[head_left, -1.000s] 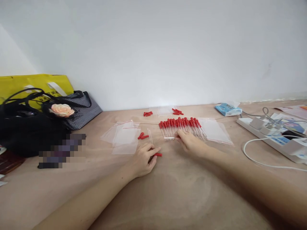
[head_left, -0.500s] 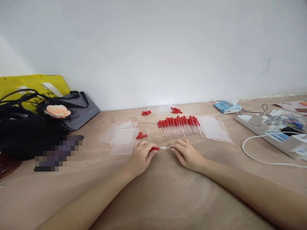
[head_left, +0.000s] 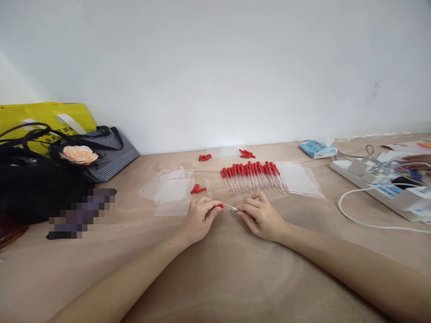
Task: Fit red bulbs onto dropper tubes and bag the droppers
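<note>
My left hand (head_left: 201, 218) pinches a red rubber dropper bulb (head_left: 220, 205), mostly covered by the fingers. Between my hands runs a clear dropper tube (head_left: 230, 207), one end meeting the bulb; how deep it sits I cannot tell. The fingers of my right hand (head_left: 261, 216) are closed on the tube's other end. Just beyond them lies a row of droppers with red bulbs (head_left: 251, 175). Near my left hand are a few loose red bulbs (head_left: 198, 189) and loose clear tubes (head_left: 208, 188). Clear zip bags (head_left: 173, 195) lie further left.
More zip bags (head_left: 299, 179) lie right of the row. Farther back are two small groups of red bulbs (head_left: 247, 154). A tissue pack (head_left: 317, 149) and a power strip with cables (head_left: 373, 181) stand right; a striped bag (head_left: 117, 154) and yellow bag (head_left: 76, 117) left. Another person's hand (head_left: 417, 160) shows far right.
The gap between bulb and tube has closed; the tube now meets the bulb and slants down to the right. Another person's hand has appeared at the right edge.
</note>
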